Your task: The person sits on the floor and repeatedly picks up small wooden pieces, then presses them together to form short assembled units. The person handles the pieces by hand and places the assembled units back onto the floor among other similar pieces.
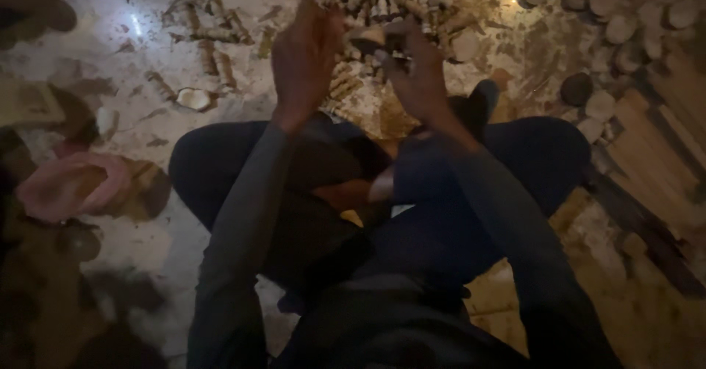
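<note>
Dim head view, person seated cross-legged on the floor (140, 30), both arms raised fwd toward 12 o'clock. Left hand (305, 56) is up w/ fingers together, back of hand to camera, palm facing the right; its fingertips reach the small pale-topped piece (365, 38) held between the two hands. Whether it actually grips that piece can't be told, too blurred. Right hand (419, 75) has fingers curled, closed round a small dark object (395, 45) just beside the piece, approx at 12 o'clock of the frame centre.

Behind the hands, at 12 o'clock, a heap of short pale cylindrical sticks (382, 1) lies on the floor, w/ more scattered ones (209, 30) at 11 o'clock. At 1–2 o'clock, a cluster of round wooden discs (625, 16), some pale, one dark. At 3 o'clock, flat wooden slats (654, 155) lie side by side. At 9 o'clock, a pink bowl-like item (70, 185) sits on the floor, well apart from the hands. A small pale round bit (194, 98) lies at 10 o'clock.
</note>
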{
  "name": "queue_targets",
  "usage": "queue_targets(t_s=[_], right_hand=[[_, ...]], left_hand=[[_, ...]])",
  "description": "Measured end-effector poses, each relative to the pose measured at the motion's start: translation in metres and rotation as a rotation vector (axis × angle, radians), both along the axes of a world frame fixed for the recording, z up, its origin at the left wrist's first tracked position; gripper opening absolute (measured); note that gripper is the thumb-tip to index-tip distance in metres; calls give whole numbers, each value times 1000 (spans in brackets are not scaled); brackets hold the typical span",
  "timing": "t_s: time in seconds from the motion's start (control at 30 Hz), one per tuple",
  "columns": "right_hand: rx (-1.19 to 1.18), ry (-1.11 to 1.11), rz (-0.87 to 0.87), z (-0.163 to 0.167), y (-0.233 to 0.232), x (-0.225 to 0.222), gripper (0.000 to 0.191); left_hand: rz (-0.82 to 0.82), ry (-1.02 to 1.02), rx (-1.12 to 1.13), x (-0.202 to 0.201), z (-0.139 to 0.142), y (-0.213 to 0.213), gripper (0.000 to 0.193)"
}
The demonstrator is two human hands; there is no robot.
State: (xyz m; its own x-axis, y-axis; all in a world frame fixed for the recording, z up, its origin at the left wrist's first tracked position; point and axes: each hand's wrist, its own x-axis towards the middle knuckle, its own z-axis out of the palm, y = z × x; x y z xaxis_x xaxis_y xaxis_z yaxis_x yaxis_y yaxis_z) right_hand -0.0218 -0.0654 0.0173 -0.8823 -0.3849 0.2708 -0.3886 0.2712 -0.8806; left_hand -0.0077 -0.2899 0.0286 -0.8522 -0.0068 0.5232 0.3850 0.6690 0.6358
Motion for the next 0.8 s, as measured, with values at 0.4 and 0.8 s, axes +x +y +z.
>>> queue_targets(t_s=[0.4,0.8], right_hand=[[32,-80,-13,0,-3,0,17],[28,32,-41,4,-1,0,26]], left_hand=[[62,5,-170,-3,4,1,19],[62,-191,3,-4,-2,-10,27]])
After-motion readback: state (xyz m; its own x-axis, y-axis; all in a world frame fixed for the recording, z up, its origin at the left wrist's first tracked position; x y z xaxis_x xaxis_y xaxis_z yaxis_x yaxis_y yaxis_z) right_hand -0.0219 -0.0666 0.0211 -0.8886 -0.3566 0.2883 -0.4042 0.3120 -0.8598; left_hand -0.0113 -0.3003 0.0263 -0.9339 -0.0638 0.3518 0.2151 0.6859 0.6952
